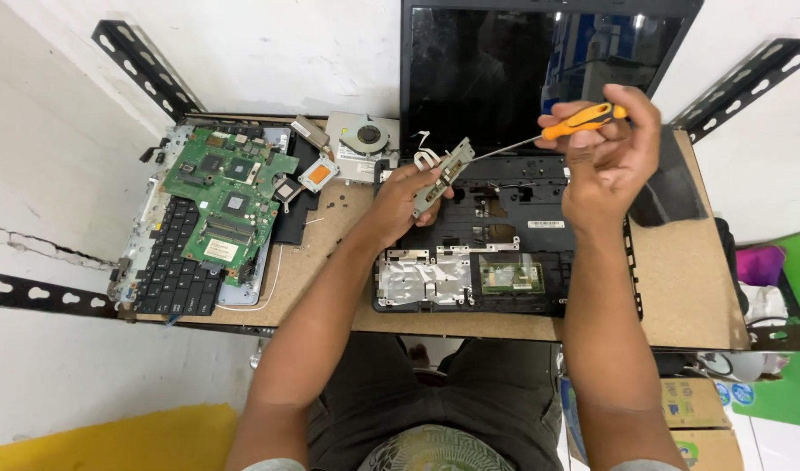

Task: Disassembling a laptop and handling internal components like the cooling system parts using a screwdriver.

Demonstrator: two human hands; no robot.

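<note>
Gutted laptop [505, 235] open on the bench [679, 288], 2 hands above it.
Left hand [400, 196] pinches a metal bracket [439, 179] up for access; right hand [605, 148] closes round a screwdriver [548, 133], tip at the bracket. Motherboard [230, 196] lies aside, left.

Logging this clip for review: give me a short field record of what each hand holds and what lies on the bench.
Left hand: holds a small metal bracket above the laptop base
Right hand: grips an orange-handled screwdriver, tip at the bracket
Laptop base: opened, screen upright behind
Green motherboard: lies on the keyboard, left
Cooling fan: behind, near the wall
Surface: brown board bench
</note>
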